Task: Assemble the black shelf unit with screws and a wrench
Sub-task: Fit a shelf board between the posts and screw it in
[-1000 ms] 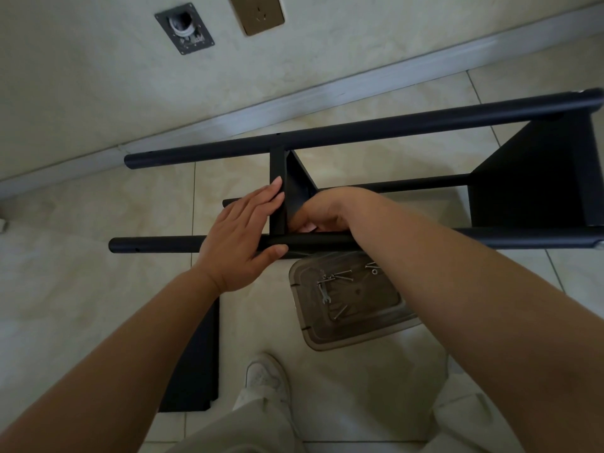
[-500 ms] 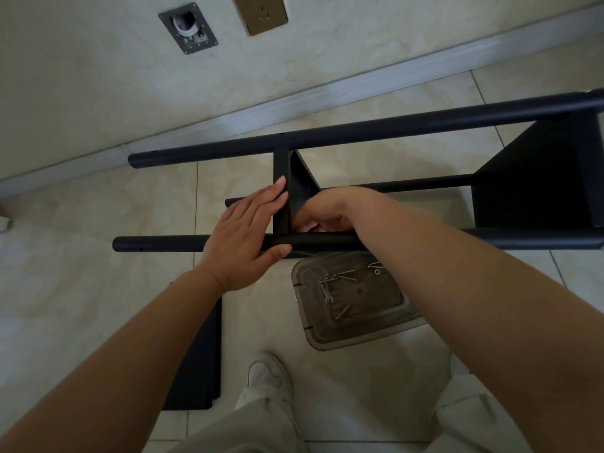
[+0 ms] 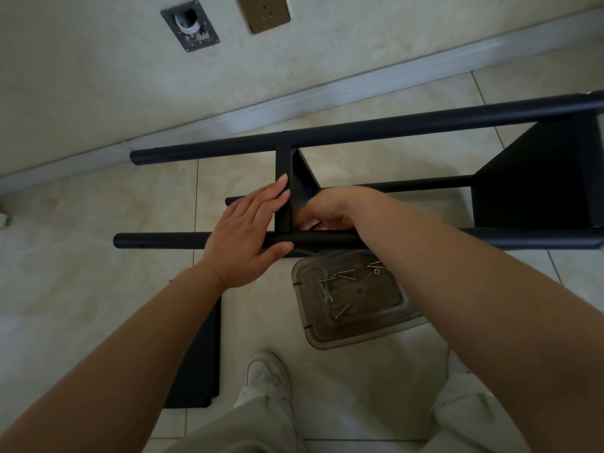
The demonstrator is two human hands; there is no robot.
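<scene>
Pale tiled floor (image 3: 98,273) meets a cream wall (image 3: 81,93) along a light baseboard (image 3: 327,96); wall carries a brass outlet plate (image 3: 263,12) and a grey metal plate (image 3: 190,26) with a white fitting. Black shelf unit (image 3: 539,184) lies on its side across the floor, long tubes running left-right, one solid shelf panel at right, a narrower black panel (image 3: 283,188) standing between near tube (image 3: 170,240) and far tube (image 3: 359,129). Another flat black panel (image 3: 199,364) on floor under left forearm. Clear plastic tray (image 3: 356,328) on floor just below near tube, holding a small wrench (image 3: 327,287) and loose screws (image 3: 343,310). Left hand (image 3: 243,237) lies flat, fingers straight against the narrow panel's side, thumb under the near tube, grip loose, nothing clasped. Right hand (image 3: 330,209) reaches over near tube into the corner by that panel, fingers curled; cannot tell whether its grip holds anything. White shoe (image 3: 266,374) and light trousers (image 3: 261,426) at bottom.
</scene>
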